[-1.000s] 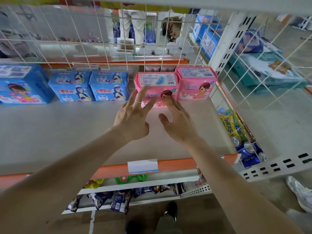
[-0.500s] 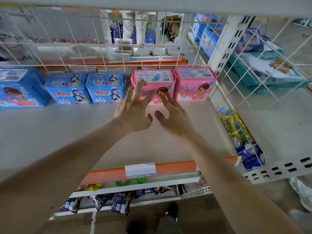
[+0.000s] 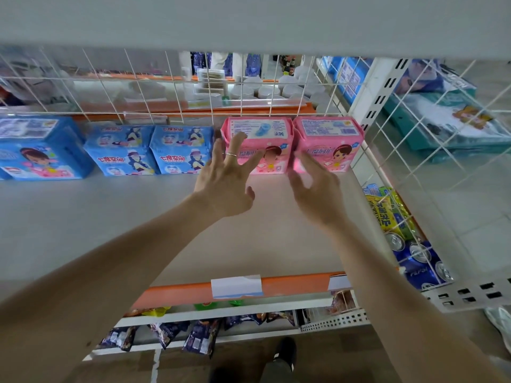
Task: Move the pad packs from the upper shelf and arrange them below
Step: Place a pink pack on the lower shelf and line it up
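Observation:
Two pink pad packs stand side by side at the back right of the grey shelf (image 3: 110, 217): the left pink pack (image 3: 265, 136) and the right pink pack (image 3: 329, 142). My left hand (image 3: 224, 178), a ring on one finger, reaches with spread fingers over the left pack's front and left edge. To its right, my right hand (image 3: 315, 189) is spread in front of the gap between the two packs, fingertips at the packs' lower fronts. Neither hand holds anything. Further left stand two blue pad packs (image 3: 149, 150) and a bigger blue pack (image 3: 38, 153).
A white wire grid (image 3: 166, 87) backs the shelf and another closes its right side (image 3: 414, 161). The shelf's front edge is an orange strip (image 3: 179, 293) with a white label. Snack bags (image 3: 199, 335) hang on the lower shelf; cans (image 3: 414, 252) lie right.
Both hands have moved forward to the pink packs and apart; the right hand has shifted right toward the gap between the packs. The packs have not moved.

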Motion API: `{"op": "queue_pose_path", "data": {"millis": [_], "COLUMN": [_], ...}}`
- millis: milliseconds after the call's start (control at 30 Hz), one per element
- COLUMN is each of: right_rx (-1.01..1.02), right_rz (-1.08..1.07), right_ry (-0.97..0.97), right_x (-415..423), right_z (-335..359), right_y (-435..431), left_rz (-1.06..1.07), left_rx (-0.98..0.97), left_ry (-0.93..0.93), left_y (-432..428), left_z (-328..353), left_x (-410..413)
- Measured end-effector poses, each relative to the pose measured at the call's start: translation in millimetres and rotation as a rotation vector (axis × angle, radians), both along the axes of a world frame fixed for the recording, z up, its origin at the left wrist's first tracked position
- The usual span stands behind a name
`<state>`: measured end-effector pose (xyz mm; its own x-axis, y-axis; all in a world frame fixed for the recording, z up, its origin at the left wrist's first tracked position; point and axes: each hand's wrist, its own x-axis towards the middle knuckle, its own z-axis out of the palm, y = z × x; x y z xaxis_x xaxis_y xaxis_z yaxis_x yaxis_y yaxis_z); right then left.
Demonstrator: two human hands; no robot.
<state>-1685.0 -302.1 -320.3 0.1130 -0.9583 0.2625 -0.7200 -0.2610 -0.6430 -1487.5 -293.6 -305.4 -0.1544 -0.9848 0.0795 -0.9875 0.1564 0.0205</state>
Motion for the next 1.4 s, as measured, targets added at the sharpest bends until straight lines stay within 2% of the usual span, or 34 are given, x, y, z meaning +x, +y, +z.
{"op": "queue_pose_path", "data": {"millis": [67, 133, 233, 400, 600, 700, 800, 867, 933, 1000, 1067, 1200, 1400], "right_rx": [-0.045, 0.007, 0.154, 0.160, 0.234, 0.244, 0.138, 0.100, 0.053, 0.039, 0.081, 0.151, 0.154], "right_rz": [-0.133, -0.182, -0.152, -0.125, -0.110, -0.115, -0.113, -0.046, 0.075, 0.135, 0.121, 0.073, 0.096], "right_ry": [0.010, 0.086, 0.135, 0.118, 0.227, 0.229, 0.211, 0.229, 0.330, 0.459, 0.546, 0.579, 0.635], "right_x": [-18.8, -33.6, -40.9, -41.9, -43.6, -41.6, -25.5, -1.6, 29.3, 57.7, 77.7, 88.9, 81.2], "right_z": [-2.1, -4.5, -5.9, -2.4, 2.4, 2.6, 5.8, 6.7, 2.0, -2.7, -4.5, -6.6, -0.1], "right_y": [-3.8, -15.9, -33.2, -45.5, -48.0, -38.9, -12.7, 8.2, 20.5, 19.7, 12.9, -0.6, -11.4], "left_rz": [-0.010, -0.037, -0.021, 0.031, -0.029, -0.070, -0.088, 0.010, 0.197, 0.357, 0.409, 0.372, 0.355], "left_rx": [-0.043, -0.048, -0.006, 0.072, 0.117, 0.069, -0.067, -0.170, -0.215, -0.149, -0.051, 0.054, 0.102], "left_ry": [-0.026, -0.062, -0.124, -0.165, -0.194, -0.124, -0.038, -0.024, -0.022, -0.032, -0.082, -0.064, -0.054], "left_y": [6.3, 6.9, 1.0, -16.0, -19.3, -6.1, 18.3, 36.9, 51.9, 59.3, 57.4, 44.3, 36.4], "left_z": [-1.9, -2.7, -7.1, -4.3, 0.6, 1.7, 4.3, -2.0, -13.0, -21.3, -27.0, -30.1, -19.8], "left_x": [-0.2, -2.1, -5.7, -13.0, -6.1, 2.8, 18.6, 38.8, 67.9, 98.0, 122.4, 143.4, 142.7]}}
